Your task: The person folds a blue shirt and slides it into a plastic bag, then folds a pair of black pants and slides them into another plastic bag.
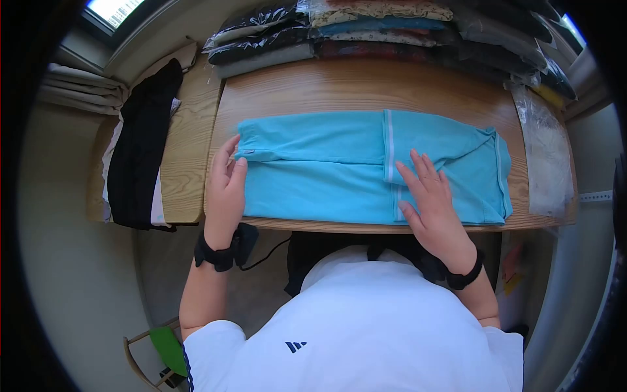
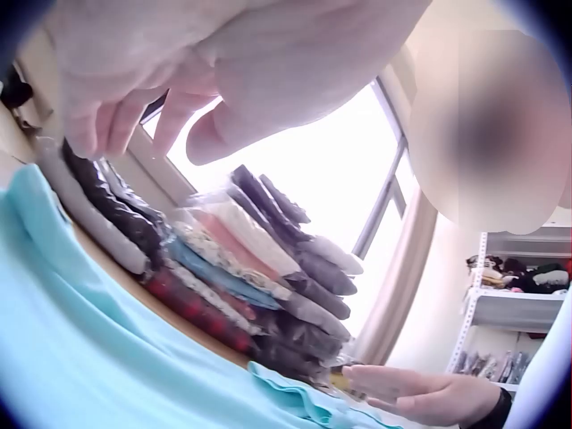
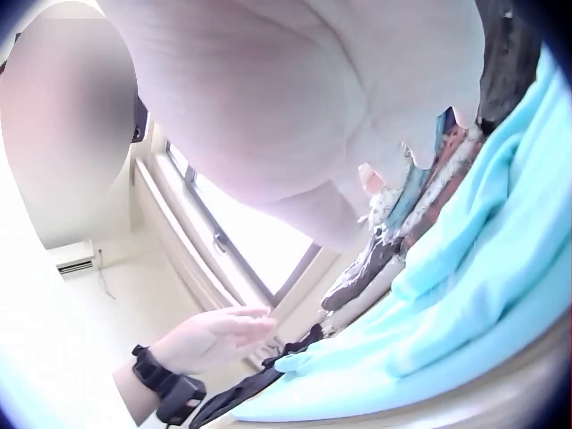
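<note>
A turquoise garment lies folded lengthwise across the wooden table, its right part doubled over with a white-striped edge near the middle. The left hand is at the garment's left end, fingers loosely bent, thumb beside the small label. Over the folded right part is the right hand, fingers spread and nearly straight; whether it presses the cloth is unclear. In the left wrist view the left hand hangs above the turquoise cloth. The right wrist view shows the right hand beside the cloth.
Bagged folded clothes are stacked along the table's back edge. Clear plastic bags lie at the right. A black garment is spread over lighter cloth on the left side table. A green chair stands at the lower left.
</note>
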The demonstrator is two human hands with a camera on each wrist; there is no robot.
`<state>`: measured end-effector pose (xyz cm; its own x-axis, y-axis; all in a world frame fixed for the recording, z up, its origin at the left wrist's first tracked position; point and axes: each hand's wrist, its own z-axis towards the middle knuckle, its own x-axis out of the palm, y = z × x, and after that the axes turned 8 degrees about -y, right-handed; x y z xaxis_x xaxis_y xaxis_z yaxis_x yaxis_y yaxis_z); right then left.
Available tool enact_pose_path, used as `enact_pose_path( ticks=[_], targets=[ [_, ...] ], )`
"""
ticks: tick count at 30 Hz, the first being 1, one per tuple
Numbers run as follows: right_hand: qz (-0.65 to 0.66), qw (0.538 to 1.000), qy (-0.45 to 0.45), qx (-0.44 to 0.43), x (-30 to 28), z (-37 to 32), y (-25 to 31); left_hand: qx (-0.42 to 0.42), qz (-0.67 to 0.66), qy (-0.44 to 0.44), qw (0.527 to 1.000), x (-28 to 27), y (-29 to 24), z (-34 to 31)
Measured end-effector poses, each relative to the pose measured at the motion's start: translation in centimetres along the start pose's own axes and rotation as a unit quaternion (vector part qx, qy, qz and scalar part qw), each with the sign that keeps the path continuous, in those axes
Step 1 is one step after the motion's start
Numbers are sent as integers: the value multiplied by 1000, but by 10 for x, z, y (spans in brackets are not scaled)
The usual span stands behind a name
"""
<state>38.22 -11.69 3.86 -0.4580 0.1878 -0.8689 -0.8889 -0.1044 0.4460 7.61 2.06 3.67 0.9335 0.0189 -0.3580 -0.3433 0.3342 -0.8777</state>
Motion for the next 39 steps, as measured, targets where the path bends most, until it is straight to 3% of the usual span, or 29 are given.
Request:
enact_pose_path(
  ticks=[2,3,5,6,9,11,15,18,20,24,26,30,32,33,35,39],
  targets=[
    [-37,999,-39,4,23,6,10,-108,74,-17,991,-21,16,9],
    [-79,994,-79,15,31,9,13,-107,78,-20,991,-25,18,13],
    [-90,993,-78,18,42,11,15,69,274,58,957,-32,21,22],
    [-105,991,-75,24,46,12,15,72,277,55,956,-32,24,28],
    [-124,990,-63,12,58,11,7,32,241,16,970,-27,47,43],
    [-132,989,-69,3,61,11,6,-198,148,29,968,-26,59,57],
    [-140,987,-82,-4,63,11,6,-226,148,32,962,-17,59,63],
    [-139,987,-85,-4,63,11,6,-233,139,85,959,-13,41,59],
    [-141,986,-86,-5,64,11,5,-170,-30,48,984,-13,35,54],
    [-144,986,-89,-7,65,11,5,-169,-90,34,981,-25,49,49],
    [-142,986,-88,-8,64,10,5,-211,89,65,971,-35,78,44],
    [-137,987,-88,-7,63,10,5,-201,113,-29,973,-39,96,48],
    [-136,987,-85,-4,63,11,6,-287,187,66,937,-34,60,54],
    [-134,987,-84,-3,62,11,6,-287,186,67,937,-30,53,56],
    [-137,987,-85,-4,63,11,6,-226,315,95,917,-21,42,60],
    [-139,986,-87,-5,63,11,6,-218,368,126,895,-11,33,62]
  ],
)
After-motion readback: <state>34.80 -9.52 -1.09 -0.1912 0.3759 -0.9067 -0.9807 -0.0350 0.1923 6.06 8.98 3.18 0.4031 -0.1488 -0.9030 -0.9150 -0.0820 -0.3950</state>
